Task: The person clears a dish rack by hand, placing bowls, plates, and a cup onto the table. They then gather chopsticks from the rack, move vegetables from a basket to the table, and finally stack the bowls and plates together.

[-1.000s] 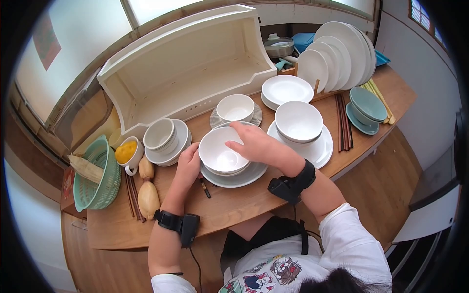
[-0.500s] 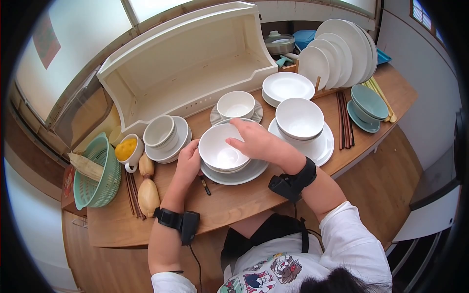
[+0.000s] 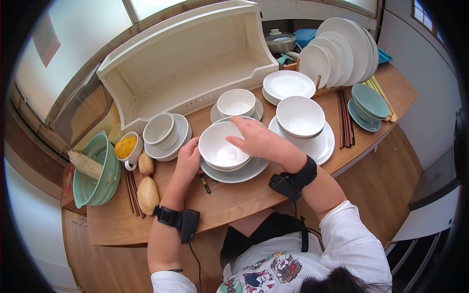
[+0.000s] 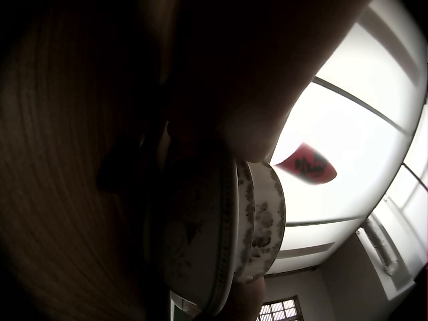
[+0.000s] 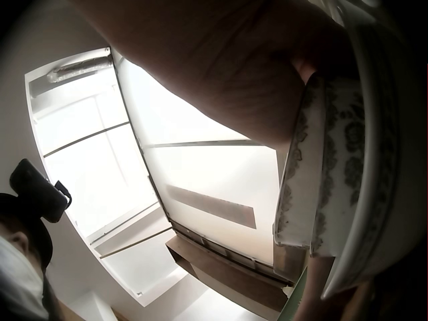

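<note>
A stack of white bowls sits over a grey-white plate at the table's middle; floral bands show on the bowls' outsides in the left wrist view. The left hand grips the stack's left side, its fingers partly hidden behind it. From the right, the right hand holds the far right rim, thumb over the inside. In the right wrist view that hand lies against the patterned bowls. Both wrist views are dark around the fingers.
Close behind stands a smaller bowl. Stacked bowls are at right, more bowls at left. Around them are a cream rack, green basket, mug, chopsticks and upright plates.
The head view has tilted slightly, so the table's things appear a little higher. Both hands keep the same hold, and the bowls stay in place between them.
</note>
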`<state>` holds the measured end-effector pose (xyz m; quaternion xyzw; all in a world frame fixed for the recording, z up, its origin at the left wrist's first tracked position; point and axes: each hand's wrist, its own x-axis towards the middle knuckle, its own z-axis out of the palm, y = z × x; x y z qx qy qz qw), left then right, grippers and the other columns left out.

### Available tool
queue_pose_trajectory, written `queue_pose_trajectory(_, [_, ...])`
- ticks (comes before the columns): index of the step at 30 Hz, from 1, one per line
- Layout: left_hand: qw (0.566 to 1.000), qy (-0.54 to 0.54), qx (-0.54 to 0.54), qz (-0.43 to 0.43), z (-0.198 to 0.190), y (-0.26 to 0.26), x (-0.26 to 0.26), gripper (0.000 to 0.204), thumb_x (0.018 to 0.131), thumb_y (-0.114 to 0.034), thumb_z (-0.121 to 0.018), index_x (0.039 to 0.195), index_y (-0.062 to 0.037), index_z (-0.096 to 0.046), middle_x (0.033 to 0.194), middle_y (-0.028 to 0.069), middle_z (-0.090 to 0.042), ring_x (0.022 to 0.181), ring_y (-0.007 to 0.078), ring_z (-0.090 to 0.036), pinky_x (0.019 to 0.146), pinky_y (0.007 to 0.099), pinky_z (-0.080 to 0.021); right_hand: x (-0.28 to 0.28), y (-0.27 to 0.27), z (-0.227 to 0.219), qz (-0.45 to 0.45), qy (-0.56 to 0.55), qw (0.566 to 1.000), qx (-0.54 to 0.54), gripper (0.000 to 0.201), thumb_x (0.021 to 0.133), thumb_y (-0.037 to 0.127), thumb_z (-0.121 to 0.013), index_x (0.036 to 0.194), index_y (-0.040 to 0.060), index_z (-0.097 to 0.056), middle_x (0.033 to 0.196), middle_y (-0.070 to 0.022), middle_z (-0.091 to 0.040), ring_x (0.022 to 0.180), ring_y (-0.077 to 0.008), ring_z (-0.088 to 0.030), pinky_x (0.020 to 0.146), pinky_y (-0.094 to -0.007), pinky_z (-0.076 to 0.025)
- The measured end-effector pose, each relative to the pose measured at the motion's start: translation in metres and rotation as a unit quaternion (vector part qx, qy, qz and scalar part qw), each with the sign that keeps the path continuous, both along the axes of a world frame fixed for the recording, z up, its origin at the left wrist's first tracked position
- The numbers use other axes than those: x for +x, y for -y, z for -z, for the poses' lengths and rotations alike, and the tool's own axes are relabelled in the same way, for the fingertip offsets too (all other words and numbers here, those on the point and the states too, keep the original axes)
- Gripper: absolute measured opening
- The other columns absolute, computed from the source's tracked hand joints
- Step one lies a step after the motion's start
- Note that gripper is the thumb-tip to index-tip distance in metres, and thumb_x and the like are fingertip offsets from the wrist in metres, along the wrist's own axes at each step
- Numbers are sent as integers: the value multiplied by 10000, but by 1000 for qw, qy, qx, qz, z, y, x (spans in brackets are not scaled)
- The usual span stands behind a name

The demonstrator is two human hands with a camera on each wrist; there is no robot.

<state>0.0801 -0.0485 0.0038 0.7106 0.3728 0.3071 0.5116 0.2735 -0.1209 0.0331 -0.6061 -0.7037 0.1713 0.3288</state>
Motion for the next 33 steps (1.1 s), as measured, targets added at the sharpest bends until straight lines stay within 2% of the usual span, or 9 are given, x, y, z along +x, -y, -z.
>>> queue_pose_trajectory(20, [1000,4,-3,3,1,0,0,251,860,-176,-399,1001,-15,-531,626,-1,-533,428,46,-467,336,167,-351,-1,1,-4,-1,5,1000,-20,422,808,233,-513,1093,-61,-410,1028,-263,-509,998,-357,-476,849,-376,-376])
queue_pose_trajectory(23, [1000,7,-10,-2,0,0,0,250,860,-173,-398,1001,-15,-531,626,-2,-533,429,46,-467,337,167,-352,0,1,-3,-10,0,1000,-10,421,808,238,-513,1086,-61,-412,1034,-259,-506,990,-366,-476,853,-381,-371])
queue_pose_trajectory(26, [1000,1,-9,0,2,0,0,250,859,-173,-397,998,-16,-532,631,0,-535,433,48,-468,340,168,-354,1,6,-8,4,2,999,42,389,801,208,-532,1076,-52,-441,1037,-243,-511,965,-339,-501,817,-364,-407])
queue_pose_trajectory(28, [1000,-8,-15,-6,1,-1,0,254,857,-176,-396,1004,-20,-532,639,1,-537,436,49,-469,342,169,-360,9,15,-24,31,-54,967,245,370,779,222,-561,1024,-43,-477,919,-200,-559,859,-341,-537,751,-368,-433])
queue_pose_trajectory(30, [1000,-8,-9,-3,0,-1,0,255,856,-176,-395,1007,-22,-533,643,2,-538,437,48,-469,342,169,-363,30,34,-56,69,-118,961,240,354,771,217,-575,1038,-8,-518,926,-164,-570,842,-296,-556,732,-336,-450])
queue_pose_trajectory(32, [1000,-9,-8,1,0,0,0,257,855,-176,-394,1010,-25,-533,648,2,-538,438,48,-469,343,170,-366,68,32,-81,158,-77,950,259,332,755,206,-593,1005,-6,-538,946,-155,-572,826,-267,-565,718,-321,-458])
queue_pose_trajectory(33, [1000,-11,-7,-3,-1,1,0,257,853,-174,-394,1010,-26,-534,646,1,-537,436,49,-467,343,171,-367,94,24,-87,233,-26,942,238,334,746,206,-600,997,-5,-542,938,-160,-575,822,-273,-568,719,-330,-460])
